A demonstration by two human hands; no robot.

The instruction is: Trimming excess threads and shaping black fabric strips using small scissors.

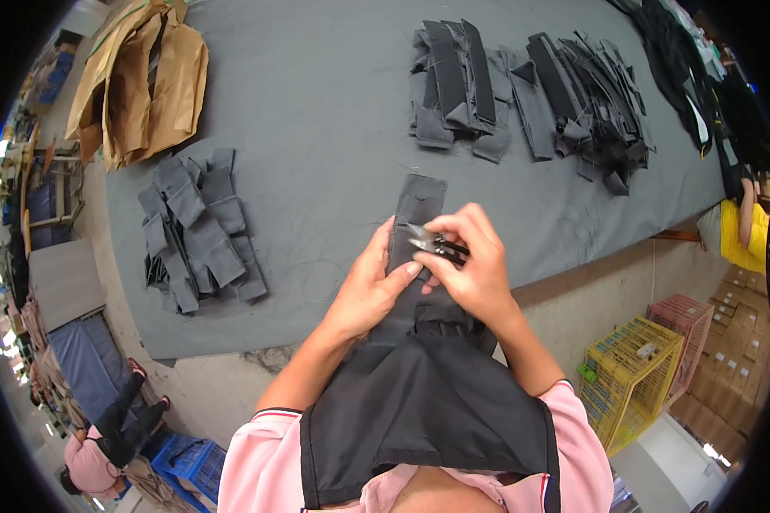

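My left hand (370, 286) pinches the edge of a dark grey fabric strip (421, 195), which stretches away from my body over the near edge of the table. In my right hand (477, 265) is a pair of thread snips (436, 244), closed in by my fingers. The blades of the snips lie over the strip, pointing left, close to my left thumb. A stitched flap or seam shows across the strip near its far end. The strip's lower part runs down toward my black apron (428, 402).
A heap of grey fabric pieces (201, 227) lies at the left, below an open brown paper bag (141, 85). More strips are stacked in a pile (458, 81) and a looser heap (590, 107) at the far right. Yellow crates (629, 376) stand on the floor. Other people sit nearby.
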